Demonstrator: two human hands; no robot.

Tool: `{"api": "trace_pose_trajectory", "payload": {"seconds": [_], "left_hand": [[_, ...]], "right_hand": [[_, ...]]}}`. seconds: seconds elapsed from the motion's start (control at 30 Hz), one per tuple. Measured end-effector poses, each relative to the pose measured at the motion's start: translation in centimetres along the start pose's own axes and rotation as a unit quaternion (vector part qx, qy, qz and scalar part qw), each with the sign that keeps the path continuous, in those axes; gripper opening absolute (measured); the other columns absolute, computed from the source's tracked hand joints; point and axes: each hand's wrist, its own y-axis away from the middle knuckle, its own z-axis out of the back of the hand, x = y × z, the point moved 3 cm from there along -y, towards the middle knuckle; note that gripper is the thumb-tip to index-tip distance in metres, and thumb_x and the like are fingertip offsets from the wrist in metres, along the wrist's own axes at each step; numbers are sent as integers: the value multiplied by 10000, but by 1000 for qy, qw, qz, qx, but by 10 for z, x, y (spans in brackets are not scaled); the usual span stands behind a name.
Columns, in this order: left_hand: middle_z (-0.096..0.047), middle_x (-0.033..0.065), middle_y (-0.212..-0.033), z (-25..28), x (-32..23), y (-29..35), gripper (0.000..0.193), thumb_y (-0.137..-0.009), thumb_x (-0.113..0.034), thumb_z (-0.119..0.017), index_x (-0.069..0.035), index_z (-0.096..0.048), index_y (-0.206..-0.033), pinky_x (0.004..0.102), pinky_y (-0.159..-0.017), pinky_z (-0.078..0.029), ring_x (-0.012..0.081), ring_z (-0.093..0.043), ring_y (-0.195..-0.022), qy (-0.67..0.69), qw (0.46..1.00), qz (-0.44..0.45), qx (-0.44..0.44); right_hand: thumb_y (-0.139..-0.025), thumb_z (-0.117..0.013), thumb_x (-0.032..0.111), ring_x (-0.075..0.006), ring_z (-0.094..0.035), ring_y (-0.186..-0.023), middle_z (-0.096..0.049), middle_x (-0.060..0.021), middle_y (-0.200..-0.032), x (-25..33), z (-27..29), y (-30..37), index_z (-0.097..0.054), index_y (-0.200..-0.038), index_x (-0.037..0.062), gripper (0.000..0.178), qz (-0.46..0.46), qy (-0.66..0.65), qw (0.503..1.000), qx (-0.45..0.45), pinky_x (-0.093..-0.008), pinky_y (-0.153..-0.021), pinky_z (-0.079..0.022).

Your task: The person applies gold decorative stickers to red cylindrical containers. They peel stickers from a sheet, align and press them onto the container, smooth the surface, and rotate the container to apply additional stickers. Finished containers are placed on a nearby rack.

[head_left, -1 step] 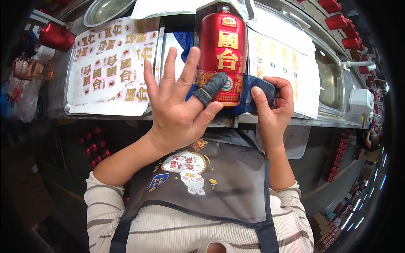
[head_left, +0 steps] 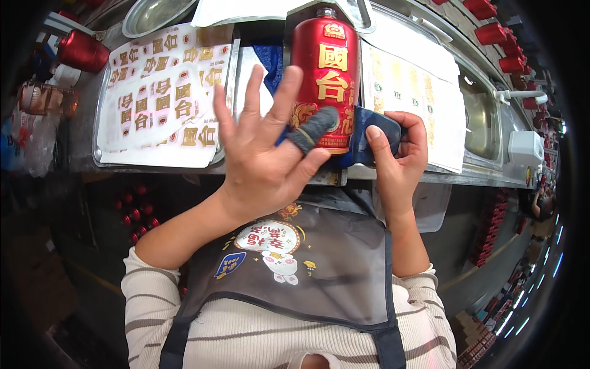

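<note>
One red bottle (head_left: 307, 67), front decals (head_left: 332, 71) apparently applied, sat between sheets (head_left: 138, 77) bearing unapplied ones. The left hand (head_left: 261, 163) splayed, empty, forefinger at the decals; the right hand (head_left: 399, 157) pinched a flat blue tool (head_left: 367, 118).

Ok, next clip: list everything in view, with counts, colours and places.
Large bottle: one, red with gold print, upper centre
Flat piece: one, dark blue, at the bottle's lower right
Left sheets: at least two, white with gold print, upper left
Right sheet stack: one, white, right of bottle
Cloth: blue, left of bottle
Round basin: one, metallic, top left
White container: one, right
Red containers: many, upper left, right side, lower sides
Apron: one, dark grey, lower centre
Left fingers: five, index covered dark grey, by bottle's lower front
Right fingers: not all visible, bare, gripping flat piece
</note>
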Motion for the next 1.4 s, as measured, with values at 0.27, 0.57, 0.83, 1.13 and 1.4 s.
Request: {"api": "trace_pose_trajectory", "payload": {"seconds": [0.27, 0.57, 0.83, 1.13, 1.4], "left_hand": [[-349, 201, -1571, -7, -3, 14, 296, -843, -395, -710, -109, -780, -879, 710, -1106, -69, 501, -277, -1426, -12, 999, 4, 35], [-283, 302, -1566, -12, 8, 40, 331, -839, -218, -721, -18, -720, -1102, 671, -1132, -42, 447, -246, -1469, 103, 989, 85, 57], [-454, 278, -1428, -20, 16, -12, 925, -670, -268, -858, 52, -396, -1405, 638, -1164, -50, 433, -331, -1419, 117, 987, 31, 105], [-622, 139, -1188, -31, 26, -13, 727, -649, -247, -906, -11, -543, -1233, 501, -1097, -333, 289, -611, -1135, 238, 954, 121, 137], [-559, 135, -1314, -28, 30, -13, 945, -638, -90, -919, -1, -357, -1393, 375, -997, -515, 231, -599, -1182, 494, 833, 217, 122]], "right_hand": [[-902, -711, 38, -65, -550, -840, -594, -29, -965, -3, 0, 1, -539, -1125, 3, 284, 11, 10, 1000, 0, -201, -736, -467], [-668, -755, 16, -227, -586, -791, -587, -37, -853, 38, -26, 5, -738, -983, 96, 325, 429, 267, 859, 88, -329, -692, -504], [-864, -724, 55, -64, -590, -835, -635, -36, -910, 7, -11, -1, -614, -1042, 13, 212, -37, -55, 998, 1, -218, -724, -496], [-896, -697, 94, -28, -553, -677, -600, -5, -853, 14, -4, -15, -571, -1038, 23, 203, -107, -181, 977, -21, -173, -519, -450], [-891, -674, 80, -20, -556, -605, -632, -34, -875, -20, -7, 3, -573, -1027, 19, 180, -265, -189, 945, 14, -177, -413, -393]]}}
